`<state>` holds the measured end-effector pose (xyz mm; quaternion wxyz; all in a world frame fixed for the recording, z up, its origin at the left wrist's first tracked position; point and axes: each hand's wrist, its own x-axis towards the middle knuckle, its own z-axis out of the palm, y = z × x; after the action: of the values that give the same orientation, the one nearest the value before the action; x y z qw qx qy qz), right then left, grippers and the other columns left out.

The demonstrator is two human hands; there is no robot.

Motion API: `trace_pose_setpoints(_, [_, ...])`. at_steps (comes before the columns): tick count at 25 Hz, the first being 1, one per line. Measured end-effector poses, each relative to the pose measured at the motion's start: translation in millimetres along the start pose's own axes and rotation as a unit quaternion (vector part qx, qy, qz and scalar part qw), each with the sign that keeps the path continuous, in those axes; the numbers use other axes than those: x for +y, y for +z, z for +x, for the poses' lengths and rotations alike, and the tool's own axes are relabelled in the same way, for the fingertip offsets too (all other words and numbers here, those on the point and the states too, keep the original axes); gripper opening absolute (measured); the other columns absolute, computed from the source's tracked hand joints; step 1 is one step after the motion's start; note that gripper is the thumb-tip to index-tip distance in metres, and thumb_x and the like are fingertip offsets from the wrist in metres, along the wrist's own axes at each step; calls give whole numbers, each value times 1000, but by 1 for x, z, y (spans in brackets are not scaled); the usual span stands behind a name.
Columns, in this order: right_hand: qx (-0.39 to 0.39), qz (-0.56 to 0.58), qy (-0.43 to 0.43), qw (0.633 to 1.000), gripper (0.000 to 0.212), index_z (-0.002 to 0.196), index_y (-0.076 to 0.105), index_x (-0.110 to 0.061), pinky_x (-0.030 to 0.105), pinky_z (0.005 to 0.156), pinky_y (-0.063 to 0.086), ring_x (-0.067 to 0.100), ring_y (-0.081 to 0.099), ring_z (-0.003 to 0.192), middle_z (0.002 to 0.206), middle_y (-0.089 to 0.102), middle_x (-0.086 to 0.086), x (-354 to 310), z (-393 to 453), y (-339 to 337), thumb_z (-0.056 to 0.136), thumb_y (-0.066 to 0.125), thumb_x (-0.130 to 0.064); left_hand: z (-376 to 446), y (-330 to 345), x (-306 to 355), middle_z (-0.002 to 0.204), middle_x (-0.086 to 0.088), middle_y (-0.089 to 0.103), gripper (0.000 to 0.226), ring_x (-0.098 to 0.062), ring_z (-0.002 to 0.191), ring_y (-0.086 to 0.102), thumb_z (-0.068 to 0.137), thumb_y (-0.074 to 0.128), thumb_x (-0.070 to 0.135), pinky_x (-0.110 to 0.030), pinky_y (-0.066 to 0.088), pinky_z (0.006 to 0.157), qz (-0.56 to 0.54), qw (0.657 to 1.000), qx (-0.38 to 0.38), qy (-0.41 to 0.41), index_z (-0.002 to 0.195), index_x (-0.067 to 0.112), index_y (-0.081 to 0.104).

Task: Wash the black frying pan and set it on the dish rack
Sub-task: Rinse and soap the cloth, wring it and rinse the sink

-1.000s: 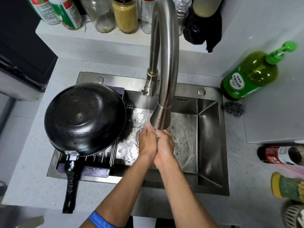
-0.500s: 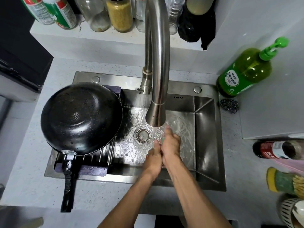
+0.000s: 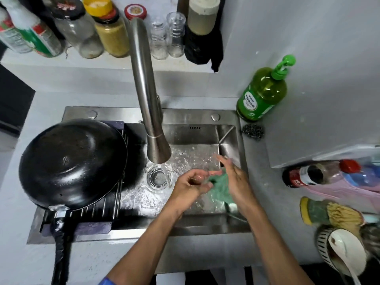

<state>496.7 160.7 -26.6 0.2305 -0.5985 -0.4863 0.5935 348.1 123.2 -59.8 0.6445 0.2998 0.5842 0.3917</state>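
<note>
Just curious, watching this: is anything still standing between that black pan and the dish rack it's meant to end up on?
Nothing visible does. The black frying pan already lies upside down on the dish rack over the sink's left side. Both hands, left hand and right hand, are away from it in the basin, by a green cloth.

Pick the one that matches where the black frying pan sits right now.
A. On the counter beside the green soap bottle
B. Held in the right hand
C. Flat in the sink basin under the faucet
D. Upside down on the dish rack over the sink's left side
D. The black frying pan lies bottom-up on the dish rack, handle toward the camera; neither hand touches it.
</note>
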Motion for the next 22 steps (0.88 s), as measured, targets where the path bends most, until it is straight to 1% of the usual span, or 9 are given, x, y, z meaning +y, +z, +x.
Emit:
trace_pose_setpoints(1, [-4, -2, 4, 1000, 44, 132, 54, -50, 33, 98, 53, 1, 70, 99, 117, 72, -11, -2, -2, -8, 100, 25, -60, 1, 7, 3, 110, 4, 65, 51, -3, 96, 61, 69, 84, 13, -18, 50, 79, 28, 999, -40, 16, 113, 27, 63])
trace_pose_setpoints(3, [-19, 0, -23, 1000, 42, 125, 58, -52, 37, 96, 56, 16, 72, 105, 117, 74, -4, -6, -7, -21, 98, 27, -61, 4, 25, 7, 114, 10, 61, 73, 2, 103, 57, 65, 86, 14, -14, 47, 83, 72, 992, -89, 59, 126, 37, 52])
trace_pose_setpoints(6, [16, -52, -82, 995, 41, 117, 58, -65, 21, 86, 54, 4, 68, 102, 111, 69, -9, -15, -9, -46, 98, 23, -68, 13, 40, 13, 86, 1, 63, 45, -9, 76, 61, 66, 86, 14, -17, 51, 67, 94, 986, -66, 119, 104, 30, 67])
trace_pose_setpoints(8, [55, -35, -85, 994, 45, 113, 62, -63, 26, 78, 58, 12, 70, 95, 104, 70, -3, -12, -7, -64, 95, 22, -72, 19, 43, 18, 85, -7, 64, 26, -23, 75, 64, 69, 85, 20, -28, 55, 66, 104, 982, -94, 123, 85, 9, 68])
trace_pose_setpoints(12, [49, 107, 91, 989, 66, 115, 71, -19, 38, 77, 61, 24, 76, 94, 99, 79, 8, 13, -3, -77, 96, 30, -68, 29, 38, 27, 91, -8, 71, 42, -22, 82, 69, 73, 82, 31, -30, 54, 64, 35, 988, -149, 24, 92, 2, 60])
trace_pose_setpoints(15, [-69, 137, 182, 971, 54, 122, 70, -14, 40, 90, 57, 26, 72, 107, 113, 76, 11, 30, -4, -93, 97, 53, -58, 35, 39, 21, 103, -7, 71, 30, -22, 95, 68, 80, 76, 24, -21, 53, 69, 39, 983, -178, -33, 102, 10, 62])
trace_pose_setpoints(18, [-52, 55, 120, 990, 25, 114, 71, -24, 26, 77, 58, 19, 74, 100, 107, 78, -1, 36, -8, -106, 90, 74, -16, 31, 38, 14, 87, -2, 67, 15, -23, 83, 63, 79, 72, 8, -25, 51, 65, 162, 979, -115, 34, 81, 22, 68])
trace_pose_setpoints(20, [-8, -19, 17, 1000, 41, 111, 69, -40, 15, 70, 55, 4, 73, 93, 104, 76, -19, 35, -18, -102, 90, 69, -5, 29, 44, 10, 92, 0, 60, 16, -21, 84, 56, 79, 75, 8, -16, 44, 68, 309, 942, 57, 116, 83, 24, 73])
trace_pose_setpoints(22, [-37, -102, -100, 989, 53, 100, 70, -50, 7, 62, 50, -8, 69, 89, 104, 71, -32, 38, -32, -89, 91, 62, 1, 27, 57, 15, 98, -8, 66, 20, -28, 82, 62, 85, 66, 1, -20, 51, 61, 185, 970, 114, 108, 94, 16, 74])
